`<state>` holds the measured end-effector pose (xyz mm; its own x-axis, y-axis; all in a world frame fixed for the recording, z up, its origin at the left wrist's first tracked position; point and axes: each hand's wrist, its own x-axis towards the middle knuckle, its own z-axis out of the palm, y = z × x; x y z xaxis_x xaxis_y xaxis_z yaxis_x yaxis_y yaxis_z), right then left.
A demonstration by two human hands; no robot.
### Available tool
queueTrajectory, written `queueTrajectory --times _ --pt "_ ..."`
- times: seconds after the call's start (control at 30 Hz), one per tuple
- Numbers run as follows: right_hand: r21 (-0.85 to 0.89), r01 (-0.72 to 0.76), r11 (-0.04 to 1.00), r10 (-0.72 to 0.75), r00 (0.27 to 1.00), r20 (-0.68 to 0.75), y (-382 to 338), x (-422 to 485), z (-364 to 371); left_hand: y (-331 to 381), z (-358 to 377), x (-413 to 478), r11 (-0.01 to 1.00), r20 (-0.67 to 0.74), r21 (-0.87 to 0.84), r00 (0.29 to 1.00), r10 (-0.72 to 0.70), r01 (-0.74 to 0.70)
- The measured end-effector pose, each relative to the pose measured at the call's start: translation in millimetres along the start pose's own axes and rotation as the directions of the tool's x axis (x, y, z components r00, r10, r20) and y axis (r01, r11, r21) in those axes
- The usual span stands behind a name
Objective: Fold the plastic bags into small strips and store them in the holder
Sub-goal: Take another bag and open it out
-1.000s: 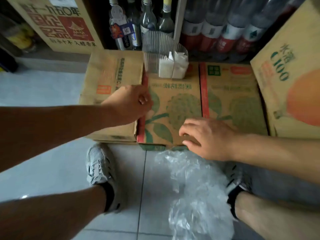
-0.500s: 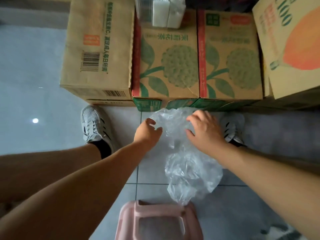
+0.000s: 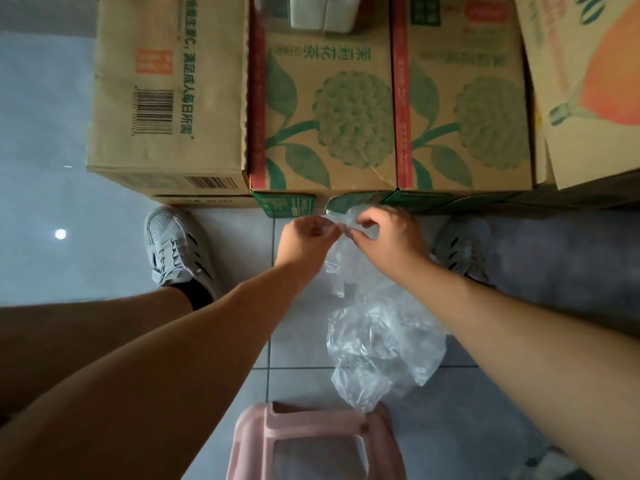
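A person is pinching the top edge of a clear plastic bag [image 3: 381, 341] between the curled fingers of the left hand [image 3: 306, 239] and the right hand [image 3: 388, 237], which are nearly touching each other. The bag is hanging toward 6 o'clock from both hands, above the tiled floor [image 3: 298, 344], with its lower end reaching a pink stool [image 3: 311, 441]. At 12 o'clock, cardboard boxes [image 3: 325, 109] are standing side by side, and the clear holder [image 3: 272, 6] with white folded strips [image 3: 323, 12] is sitting on top. A grey shoe [image 3: 173, 247] is resting at 9 o'clock of the hands.
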<state>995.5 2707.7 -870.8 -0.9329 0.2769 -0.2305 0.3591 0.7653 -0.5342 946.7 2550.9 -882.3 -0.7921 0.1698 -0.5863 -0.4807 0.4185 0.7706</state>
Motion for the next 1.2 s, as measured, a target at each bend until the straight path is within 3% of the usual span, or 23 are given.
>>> queueTrajectory --times 0.1,0.23,0.4,0.47,0.57,0.7,0.87,0.97,1.07,1.17,1.2 --pt "0.047 0.088 0.995 -0.091 0.994 0.056 -7 -2 -23 18 -17 -9 0.993 0.044 0.014 0.992 0.114 -0.115" --pt "-0.074 0.289 0.955 -0.285 0.957 0.056 -19 -7 -58 53 -35 -28 0.951 0.053 0.012 0.950 0.307 -0.308" --pt "-0.072 0.399 0.914 -0.398 0.917 0.028 -51 2 -96 109 -62 -45 0.835 0.072 0.116 0.843 0.533 -0.538" --pt "-0.066 0.351 0.934 -0.350 0.936 0.020 -66 8 -110 133 -74 -46 0.803 0.100 0.137 0.815 0.571 -0.580" --pt "-0.049 0.275 0.960 -0.275 0.961 0.005 -79 17 -132 170 -92 -43 0.782 0.069 0.177 0.800 0.596 -0.597" --pt "-0.124 0.412 0.903 -0.423 0.903 -0.075 -80 32 -159 199 -114 -17 0.829 0.003 0.197 0.846 0.534 -0.524" --pt "-0.352 0.519 0.779 -0.557 0.831 -0.008 -66 64 -182 211 -128 18 0.852 0.000 0.307 0.895 0.446 -0.425" --pt "-0.260 0.374 0.890 -0.386 0.923 0.006 -60 86 -185 216 -133 42 0.886 0.045 0.225 0.913 0.405 -0.405" --pt "0.033 0.144 0.989 -0.145 0.988 0.055 -57 109 -185 219 -130 63 0.927 0.122 0.193 0.945 0.303 -0.323" --pt "0.365 -0.067 0.928 0.019 0.991 0.131 -55 126 -182 218 -128 74 0.903 0.194 0.331 0.956 0.219 -0.274" --pt "0.452 -0.124 0.883 0.056 0.985 0.162 -54 130 -181 219 -128 75 0.841 0.263 0.462 0.949 0.173 -0.282"
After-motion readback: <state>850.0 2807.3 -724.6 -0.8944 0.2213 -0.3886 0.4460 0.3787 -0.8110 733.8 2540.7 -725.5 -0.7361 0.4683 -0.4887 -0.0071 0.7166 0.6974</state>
